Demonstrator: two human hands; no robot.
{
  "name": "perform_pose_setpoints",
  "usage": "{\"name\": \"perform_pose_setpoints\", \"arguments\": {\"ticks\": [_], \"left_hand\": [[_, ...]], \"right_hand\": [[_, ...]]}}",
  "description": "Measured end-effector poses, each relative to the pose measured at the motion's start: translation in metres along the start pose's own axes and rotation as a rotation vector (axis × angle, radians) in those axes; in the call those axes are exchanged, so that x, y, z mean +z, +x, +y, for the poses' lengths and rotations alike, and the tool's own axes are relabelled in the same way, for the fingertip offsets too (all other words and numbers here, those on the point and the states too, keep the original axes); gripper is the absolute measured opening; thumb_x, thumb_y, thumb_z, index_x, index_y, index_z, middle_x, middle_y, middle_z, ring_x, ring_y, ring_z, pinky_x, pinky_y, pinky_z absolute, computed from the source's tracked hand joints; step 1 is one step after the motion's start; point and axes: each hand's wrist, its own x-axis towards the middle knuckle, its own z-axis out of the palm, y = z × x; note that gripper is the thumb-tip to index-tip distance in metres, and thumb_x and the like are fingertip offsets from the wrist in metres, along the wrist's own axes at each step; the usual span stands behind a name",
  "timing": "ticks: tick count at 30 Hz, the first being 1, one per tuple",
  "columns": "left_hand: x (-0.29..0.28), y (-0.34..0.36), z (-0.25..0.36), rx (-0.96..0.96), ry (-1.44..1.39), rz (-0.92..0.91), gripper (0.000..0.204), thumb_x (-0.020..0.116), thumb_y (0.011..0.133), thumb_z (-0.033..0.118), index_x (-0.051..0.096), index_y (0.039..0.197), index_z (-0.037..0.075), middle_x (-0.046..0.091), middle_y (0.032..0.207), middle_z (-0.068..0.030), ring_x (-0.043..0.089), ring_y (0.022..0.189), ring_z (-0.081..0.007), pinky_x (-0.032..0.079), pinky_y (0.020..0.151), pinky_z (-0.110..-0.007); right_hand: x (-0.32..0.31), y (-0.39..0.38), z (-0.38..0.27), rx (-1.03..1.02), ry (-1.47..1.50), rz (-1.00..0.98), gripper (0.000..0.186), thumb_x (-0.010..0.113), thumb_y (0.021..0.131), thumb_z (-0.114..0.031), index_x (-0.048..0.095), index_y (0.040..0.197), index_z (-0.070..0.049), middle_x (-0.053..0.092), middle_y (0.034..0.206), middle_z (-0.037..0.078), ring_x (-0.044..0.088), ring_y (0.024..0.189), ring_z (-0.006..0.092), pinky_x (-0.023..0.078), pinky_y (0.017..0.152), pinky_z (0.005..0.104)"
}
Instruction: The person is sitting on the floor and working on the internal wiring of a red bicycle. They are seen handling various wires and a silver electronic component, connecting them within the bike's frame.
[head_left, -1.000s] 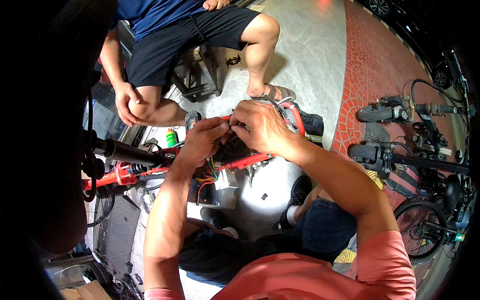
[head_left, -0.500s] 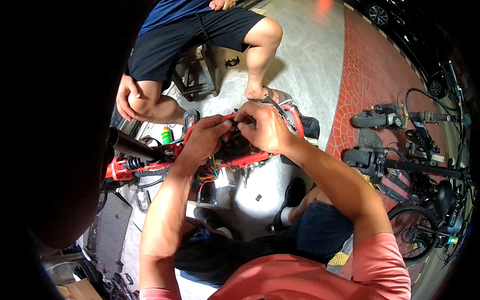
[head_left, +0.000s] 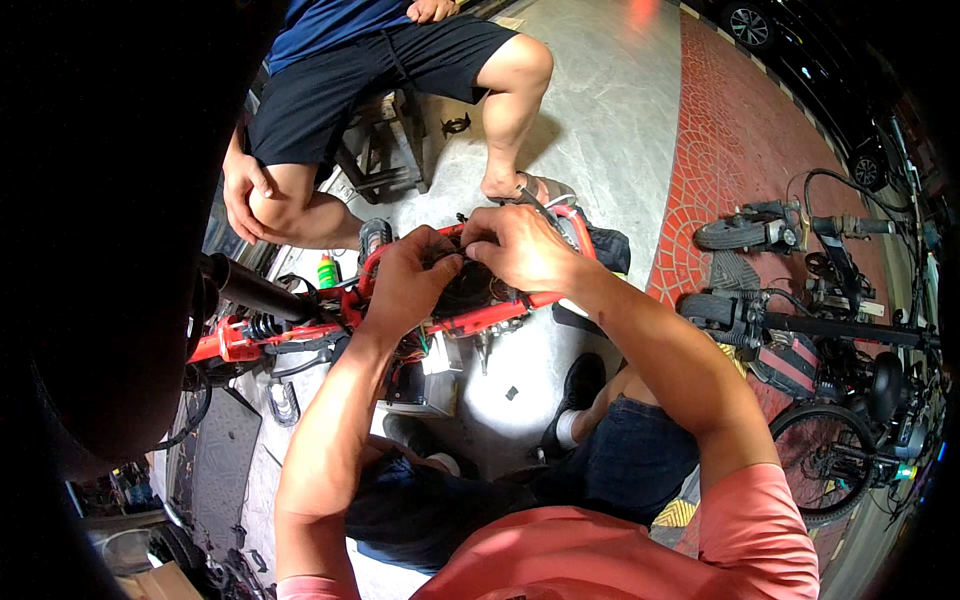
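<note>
A red bike-like frame (head_left: 490,319) lies across the view in front of me, with dark parts and wires in its open middle. My left hand (head_left: 408,278) reaches into that opening from the left, its thumb and fingers pinched together. Opposite it, my right hand (head_left: 522,246) bends over the frame with thumb and forefinger closed. The fingertips of both nearly meet; whatever they pinch is too small and hidden to make out. Coloured wires (head_left: 421,343) hang below my left wrist, beside a silver box (head_left: 433,388) on the floor.
A person in black shorts (head_left: 370,85) sits on a stool (head_left: 385,150) across the frame, one hand on a knee. A green bottle (head_left: 328,270) stands beyond the frame. Parked bikes and scooters (head_left: 825,460) line the right. A small dark piece (head_left: 512,393) lies between my feet.
The whole view has shifted slightly left. My left hand's fingers have gone deeper into the frame's opening, and fewer of the wires beneath it show. My right hand stays pinched near the same spot.
</note>
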Motion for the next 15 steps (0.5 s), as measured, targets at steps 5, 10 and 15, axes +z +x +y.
{"name": "perform_pose_setpoints", "arguments": {"ticks": [5,10,15], "left_hand": [[0.004,-0.005,0.005,0.197,0.482,0.061,0.02,0.075,0.091,0.006,0.063,0.104,-0.003,0.07,0.089,-0.0154,0.071,0.082,-0.0304,0.055,0.074,-0.042],[0.011,-0.01,0.005,0.333,0.804,0.164,0.023,0.068,0.09,0.008,0.058,0.109,0.003,0.071,0.096,-0.0215,0.071,0.084,-0.045,0.056,0.071,-0.054],[0.013,-0.012,-0.002,0.353,0.871,0.222,0.022,0.066,0.091,0.012,0.054,0.109,0.006,0.069,0.093,-0.0205,0.07,0.075,-0.0448,0.055,0.063,-0.055]], "right_hand": [[-0.002,0.0,0.005,-0.017,-0.02,-0.068,0.024,0.071,0.088,-0.019,0.076,0.104,-0.002,0.076,0.096,0.022,0.074,0.095,0.0397,0.056,0.087,0.048],[-0.01,0.008,0.003,0.14,0.121,-0.213,0.028,0.073,0.087,-0.021,0.079,0.106,-0.002,0.077,0.096,0.022,0.075,0.094,0.0349,0.056,0.087,0.0453],[-0.005,0.01,0.007,0.194,0.25,-0.236,0.028,0.076,0.086,-0.021,0.08,0.104,0.0,0.078,0.093,0.017,0.074,0.089,0.026,0.055,0.083,0.04]]}}
